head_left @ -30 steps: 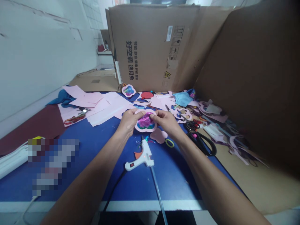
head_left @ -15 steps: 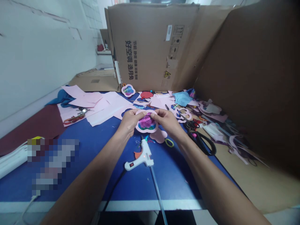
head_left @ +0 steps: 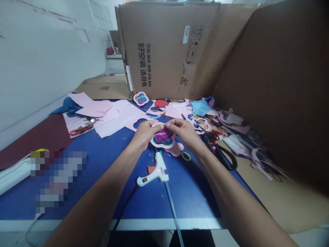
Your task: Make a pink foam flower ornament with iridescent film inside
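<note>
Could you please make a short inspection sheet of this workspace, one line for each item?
Surface: blue table top with a white front edge.
Job's things: pink paper flower-shaped frame with a purple, blue and green centre.
Clutter: pink paper sheets, black-handled scissors, white hot glue gun lying close to the hands.
Grippers: left hand and right hand; the fingers of both hands hold the frame's upper part.
Cables: black cord from the glue gun; white cable at lower left.
Surroundings: cardboard box panel behind the table, white wall on the left.
</note>
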A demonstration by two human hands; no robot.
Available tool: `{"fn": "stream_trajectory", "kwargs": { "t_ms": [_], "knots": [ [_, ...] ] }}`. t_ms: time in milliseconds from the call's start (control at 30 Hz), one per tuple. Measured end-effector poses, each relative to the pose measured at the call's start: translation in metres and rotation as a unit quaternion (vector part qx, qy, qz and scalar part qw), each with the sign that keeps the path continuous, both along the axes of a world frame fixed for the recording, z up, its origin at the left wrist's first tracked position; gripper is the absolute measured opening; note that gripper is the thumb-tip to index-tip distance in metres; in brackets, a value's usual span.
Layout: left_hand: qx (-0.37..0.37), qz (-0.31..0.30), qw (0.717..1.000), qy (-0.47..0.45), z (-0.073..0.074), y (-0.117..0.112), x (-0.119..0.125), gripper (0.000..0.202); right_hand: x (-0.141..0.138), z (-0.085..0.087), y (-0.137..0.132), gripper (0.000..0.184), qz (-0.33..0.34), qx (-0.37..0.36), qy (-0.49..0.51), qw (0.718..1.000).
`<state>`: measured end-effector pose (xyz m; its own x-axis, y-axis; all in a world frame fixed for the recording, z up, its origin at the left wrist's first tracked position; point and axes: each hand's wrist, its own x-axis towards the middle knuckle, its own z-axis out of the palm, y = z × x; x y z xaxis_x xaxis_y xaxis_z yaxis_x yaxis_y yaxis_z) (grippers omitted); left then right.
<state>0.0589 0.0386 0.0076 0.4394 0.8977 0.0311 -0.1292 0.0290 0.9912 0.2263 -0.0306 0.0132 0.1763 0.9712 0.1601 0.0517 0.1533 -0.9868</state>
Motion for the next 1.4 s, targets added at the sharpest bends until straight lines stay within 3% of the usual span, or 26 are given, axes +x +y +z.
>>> {"fn": "stream_trajectory", "kwargs": {
  "t_ms": [167,400,1400],
  "knots": [
    [0.016,-0.004,1.0,0.019,-0.0016,-0.0005,0.0012,0.027,0.0009,-0.0025,0.0028,0.039,0.006,-0.002,0.009,1.0],
    [-0.039,-0.052,0.998,0.019,-0.0021,-0.0013,0.0,0.036,0.004,-0.003,0.0056,0.033,-0.025,0.008,0.009,1.0],
    [-0.027,-0.008,0.999,0.018,-0.0045,0.0024,0.0008,0.025,0.0047,-0.0052,0.0066,0.03,-0.034,0.022,0.009,0.999]
  ]
}}
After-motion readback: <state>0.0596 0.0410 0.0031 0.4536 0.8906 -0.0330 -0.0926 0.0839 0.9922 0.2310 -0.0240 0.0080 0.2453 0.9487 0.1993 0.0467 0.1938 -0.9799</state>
